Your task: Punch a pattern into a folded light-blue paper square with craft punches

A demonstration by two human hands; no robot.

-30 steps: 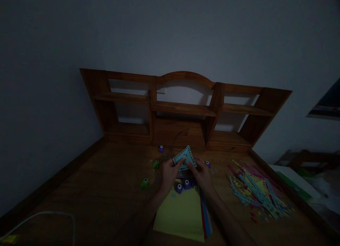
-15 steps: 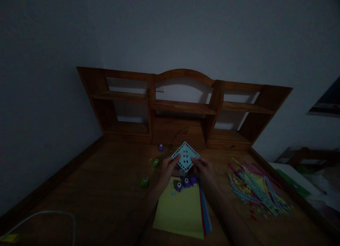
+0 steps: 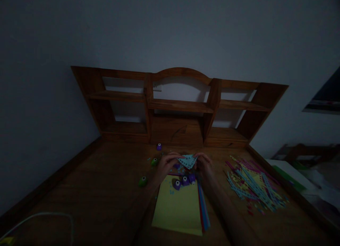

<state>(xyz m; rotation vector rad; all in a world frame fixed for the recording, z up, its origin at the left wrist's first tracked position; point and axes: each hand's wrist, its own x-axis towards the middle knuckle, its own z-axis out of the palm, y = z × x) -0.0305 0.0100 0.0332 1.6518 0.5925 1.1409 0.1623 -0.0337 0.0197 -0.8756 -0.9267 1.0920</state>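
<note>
A light blue sheet of paper with rows of punched holes is held up between my two hands, and it now looks like a triangle with its point downward. My left hand grips its left corner; my right hand pinches the right corner. Below them lies a stack of coloured paper with a yellow sheet on top. Several purple craft punches sit at its upper edge, and small blue cut-out bits are scattered beside them. The view is dim, so fine detail is hard to see.
Two green punches stand left of the stack, with a purple one farther back. On the right lies a heap of punched paper strips. A wooden shelf unit borders the desk's back. A pale cable curves at lower left.
The blue paper has gone from an upright diamond to a downward triangle, folded or tilted over. My fingers have moved to its upper corners. The view has shifted slightly.
</note>
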